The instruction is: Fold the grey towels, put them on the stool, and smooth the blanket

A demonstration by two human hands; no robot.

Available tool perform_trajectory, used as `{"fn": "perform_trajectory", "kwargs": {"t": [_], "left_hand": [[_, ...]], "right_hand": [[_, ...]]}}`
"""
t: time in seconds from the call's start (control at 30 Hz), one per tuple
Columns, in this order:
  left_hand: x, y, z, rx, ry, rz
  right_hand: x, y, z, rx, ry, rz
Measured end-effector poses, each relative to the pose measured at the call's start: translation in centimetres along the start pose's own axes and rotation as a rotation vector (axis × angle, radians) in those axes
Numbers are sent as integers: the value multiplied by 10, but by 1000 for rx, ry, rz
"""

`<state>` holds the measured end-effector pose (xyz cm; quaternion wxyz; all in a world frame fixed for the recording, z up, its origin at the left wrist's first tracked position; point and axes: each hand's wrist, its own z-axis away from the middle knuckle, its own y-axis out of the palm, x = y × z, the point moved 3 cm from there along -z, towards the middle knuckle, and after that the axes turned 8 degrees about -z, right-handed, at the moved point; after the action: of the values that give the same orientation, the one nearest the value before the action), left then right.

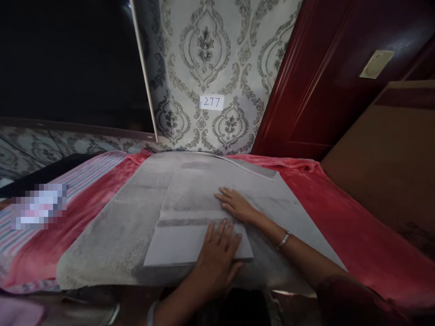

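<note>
A wide grey cloth lies spread out, with slight wrinkles. On its near middle part is a flat white board, its front edge facing me. A darker grey band crosses the far side of the board; whether the cloth overlaps the board there I cannot tell. My left hand rests palm down on the right part of the board, fingers spread, holding nothing. Just beyond it, my right hand lies flat on the grey cloth, fingers stretched to the left. A silvery bracelet circles the right wrist.
Red plush fabric shows on both sides beneath the grey cloth, with striped fabric at left. A blurred-out object sits there. Behind stand a dark screen, patterned wall and red door frame. A cardboard box is at right.
</note>
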<state>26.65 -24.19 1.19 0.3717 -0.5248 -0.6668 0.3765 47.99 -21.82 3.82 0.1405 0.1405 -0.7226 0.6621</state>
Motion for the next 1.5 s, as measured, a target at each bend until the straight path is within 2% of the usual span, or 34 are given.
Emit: {"fn": "perform_trajectory", "kwargs": {"t": [0.07,0.17,0.37,0.5,0.67,0.87,0.97,1.03,1.13,1.23,1.33,1.4,1.5], "left_hand": [[-15,8,-6,30,33,13],[-27,21,-5,33,39,-5],[-25,27,3,-15,42,-44],[-27,32,5,4,57,-45],[-29,37,5,12,21,-6],[-24,24,2,52,49,17],[-23,23,-1,75,43,38],[-23,23,-3,79,41,50],[-25,18,-6,88,35,81],[-23,1,-4,119,56,164],[-4,-19,9,128,31,331],[23,-32,23,68,-121,471],[73,-49,50,-167,-512,677]], "right_hand": [[-4,3,2,5,-12,17],[-17,4,-17,-19,27,55],[-55,-6,-76,-15,201,32],[-79,-9,-101,-39,303,-6],[-93,-6,-110,-79,352,-13],[-90,-9,-106,-148,392,-141],[-86,-10,-86,-195,413,-238],[-80,-4,-60,-208,373,-267],[-69,11,-4,-266,297,-340],[-53,30,57,-329,284,-354],[-30,45,104,-369,271,-309],[-12,52,123,-399,278,-279],[11,58,135,-462,315,-237]]}}
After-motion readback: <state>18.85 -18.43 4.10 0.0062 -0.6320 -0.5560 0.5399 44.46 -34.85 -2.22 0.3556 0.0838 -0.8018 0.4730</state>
